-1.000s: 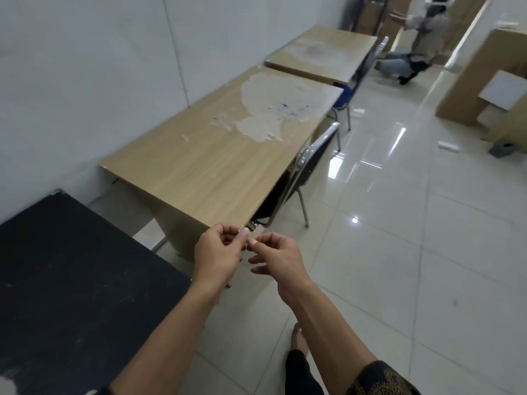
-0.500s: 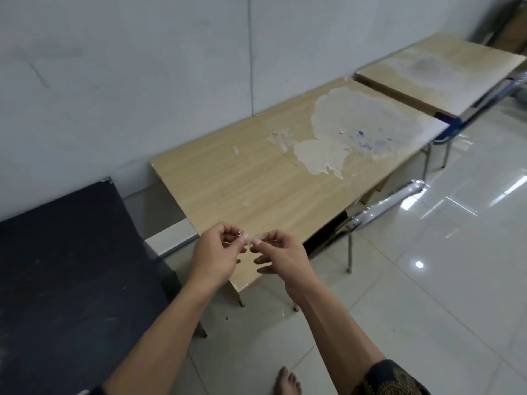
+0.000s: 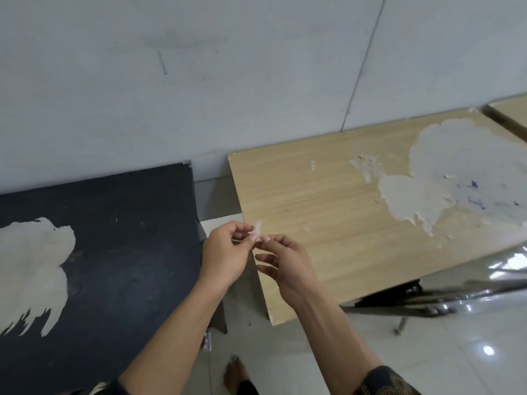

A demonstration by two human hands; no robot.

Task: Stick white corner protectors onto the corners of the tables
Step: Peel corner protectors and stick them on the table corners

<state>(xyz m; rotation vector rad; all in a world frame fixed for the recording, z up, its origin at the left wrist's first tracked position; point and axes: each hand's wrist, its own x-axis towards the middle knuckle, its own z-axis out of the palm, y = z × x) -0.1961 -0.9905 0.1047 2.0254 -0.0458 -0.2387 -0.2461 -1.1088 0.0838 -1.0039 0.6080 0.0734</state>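
A small white corner protector (image 3: 257, 230) is pinched between the fingertips of my left hand (image 3: 225, 252) and my right hand (image 3: 285, 262). Both hands hover over the gap between the black table (image 3: 119, 252) on the left and the light wooden table (image 3: 328, 212) on the right. The protector sits just above the wooden table's left edge. That table's near left corner (image 3: 272, 322) lies below my right wrist. Its surface has large peeled white patches (image 3: 456, 178).
A grey wall (image 3: 228, 81) runs behind both tables. A chrome chair frame (image 3: 456, 292) stands under the wooden table's right side. A second wooden table's edge (image 3: 510, 109) shows at far right. My bare foot (image 3: 233, 372) stands on the glossy tiled floor (image 3: 456, 352).
The view has swung left and closer, so the black table now fills the left side. My hands stay together on the protector, now over the gap between the two tables.
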